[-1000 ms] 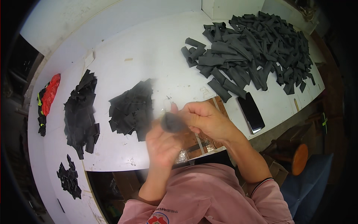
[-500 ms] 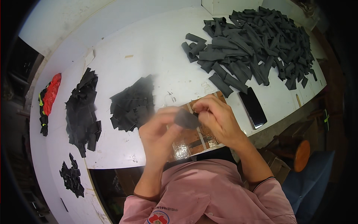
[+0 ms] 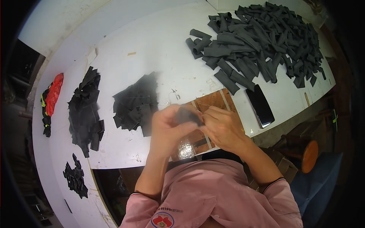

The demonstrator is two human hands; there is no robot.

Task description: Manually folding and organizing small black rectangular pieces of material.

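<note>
Both hands — left hand (image 3: pixel 167 127), right hand (image 3: pixel 222 127) — pinch one dark strip (image 3: pixel 189 115), its long axis running left-right between them.

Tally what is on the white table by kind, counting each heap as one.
Heaps of flat black pieces: 3
Heap of dark grey tubes: 1
Black phone: 1
Red and black bundle: 1
Wooden board: 1
Total: 7

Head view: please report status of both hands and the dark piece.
Left hand and right hand both gripping one dark grey piece. Held above wooden board. Nothing in the way.
</note>
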